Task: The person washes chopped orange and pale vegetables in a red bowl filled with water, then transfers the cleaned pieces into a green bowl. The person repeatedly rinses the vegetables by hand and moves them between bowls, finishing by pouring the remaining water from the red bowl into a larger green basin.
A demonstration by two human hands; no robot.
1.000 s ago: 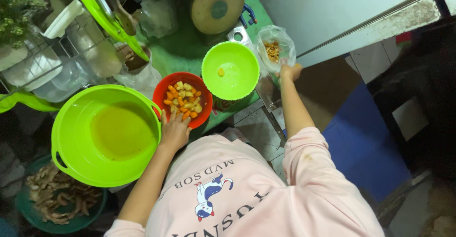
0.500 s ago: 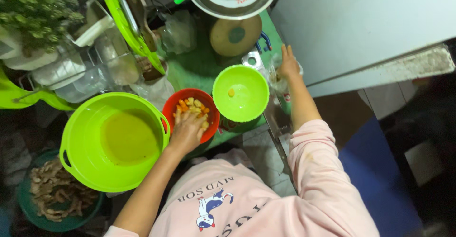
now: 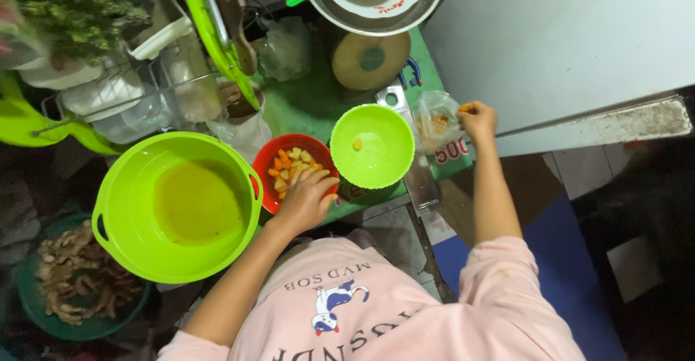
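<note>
Since half a second ago, right hand (image 3: 476,119) lifted off the clear plastic bag (image 3: 434,119), pinching an orange piece. Left hand (image 3: 308,196) spread over the red bowl (image 3: 269,166) of cut vegetables. Could drop the piece beside the bag from loose pinch.

A round red bowl (image 3: 289,162) of orange and pale chunks sits centre frame — a clear plastic bag (image 3: 434,121), open-mouthed, lies right of centre.

Bowls crowd the bench (image 3: 311,104): the big green basin (image 3: 177,205), red bowl (image 3: 289,160) and small green bowl (image 3: 373,146) touch, leaving bare room only behind them.
</note>
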